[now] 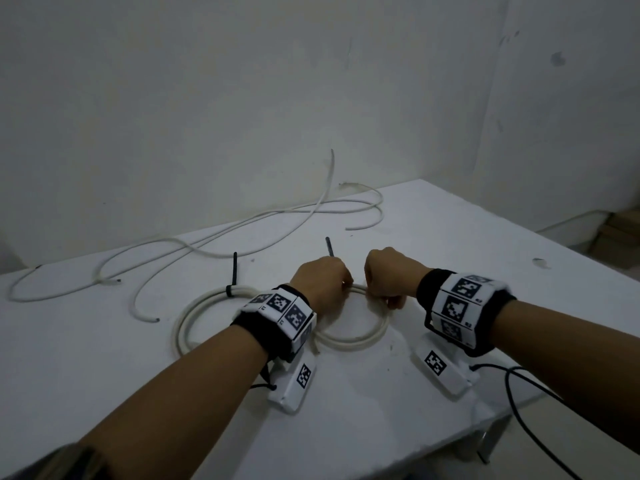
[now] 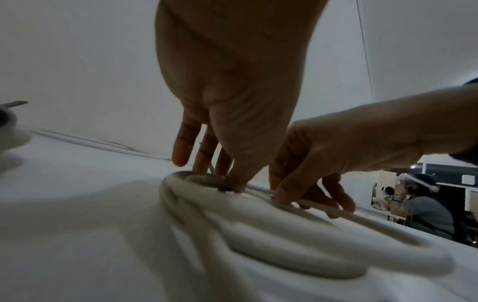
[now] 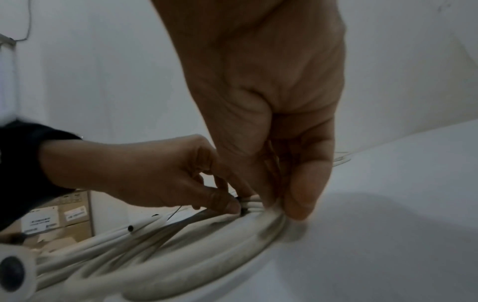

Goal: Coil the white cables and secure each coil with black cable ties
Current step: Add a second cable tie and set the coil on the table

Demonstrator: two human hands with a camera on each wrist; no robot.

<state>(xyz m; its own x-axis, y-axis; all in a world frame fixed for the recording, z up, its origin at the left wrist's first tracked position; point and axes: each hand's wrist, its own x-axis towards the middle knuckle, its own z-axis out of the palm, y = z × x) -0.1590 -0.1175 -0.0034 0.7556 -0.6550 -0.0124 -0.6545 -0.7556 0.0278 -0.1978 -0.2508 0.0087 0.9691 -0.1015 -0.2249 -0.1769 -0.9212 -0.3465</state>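
Second tie going onto the coil, far side.

Coil (image 1: 194, 320) of white cable lies flat on the worktop (image 1: 433, 237); first cable tie (image 1: 232, 276) already cinched on the coil's far-left arc, tail upright; second cable tie (image 1: 329, 247) at the far arc, tail rising behind the left hand (image 1: 322, 282); left fingers (image 2: 232, 179) pinch the tie at its head; right hand (image 1: 388, 275) just beside, fingers (image 3: 300, 196) curled round the bundled turns; loose cables (image 1: 242, 223) lie beyond the coil, not yet wound; judgement: cable looks stiff and springy, light, smooth-jacketed; clamp the turns close beside the tie or they may splay.
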